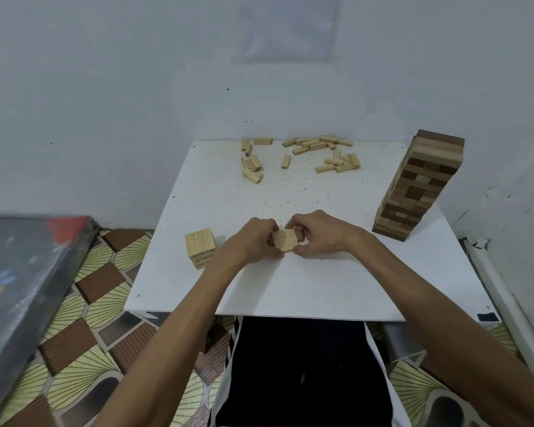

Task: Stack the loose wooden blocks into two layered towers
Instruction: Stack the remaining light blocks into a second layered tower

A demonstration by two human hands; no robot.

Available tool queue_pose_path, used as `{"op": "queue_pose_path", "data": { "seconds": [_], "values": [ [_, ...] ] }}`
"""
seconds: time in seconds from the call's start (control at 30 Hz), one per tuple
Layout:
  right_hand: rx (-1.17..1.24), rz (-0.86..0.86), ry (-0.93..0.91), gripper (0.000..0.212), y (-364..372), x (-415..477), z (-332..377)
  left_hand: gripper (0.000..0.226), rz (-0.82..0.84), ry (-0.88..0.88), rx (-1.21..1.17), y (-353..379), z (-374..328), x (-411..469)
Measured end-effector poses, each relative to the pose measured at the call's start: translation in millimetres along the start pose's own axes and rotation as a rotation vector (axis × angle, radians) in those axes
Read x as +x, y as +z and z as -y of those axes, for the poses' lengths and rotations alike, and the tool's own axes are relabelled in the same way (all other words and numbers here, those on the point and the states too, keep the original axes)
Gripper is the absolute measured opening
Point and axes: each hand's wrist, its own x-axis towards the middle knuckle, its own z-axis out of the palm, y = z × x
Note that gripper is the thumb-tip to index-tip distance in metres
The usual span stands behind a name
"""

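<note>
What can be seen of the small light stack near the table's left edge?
The short stack is pale wood, a few layers high; the top layer shows three blocks side by side, the layer below runs crosswise. Dark printing marks the front faces, too small to read. It stands upright on the white table, apart from the left hand, nothing touching it.

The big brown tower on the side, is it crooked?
Yes. The tall dark tower at the table's right edge seems to lean, and some layers sit slightly twisted. The wide-angle lens may exaggerate the tilt.
</note>
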Motion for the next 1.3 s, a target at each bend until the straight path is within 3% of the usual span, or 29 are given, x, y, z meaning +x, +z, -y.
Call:
{"op": "queue_pose_path", "data": {
  "seconds": [0.57,1.07,1.3],
  "values": [
    [-0.006,0.010,0.002,0.045,-1,1,-1,0.046,0.024,-0.028,-0.008,1,-2,0],
    [-0.079,-0.082,-0.068,0.068,10,-6,-5,0.060,-0.096,0.113,0.046,0,4,-2],
    [-0.025,-0.106,-0.072,0.071,11,-8,-12,0.065,-0.157,0.086,-0.036,-1,4,-5]
  ]
}}
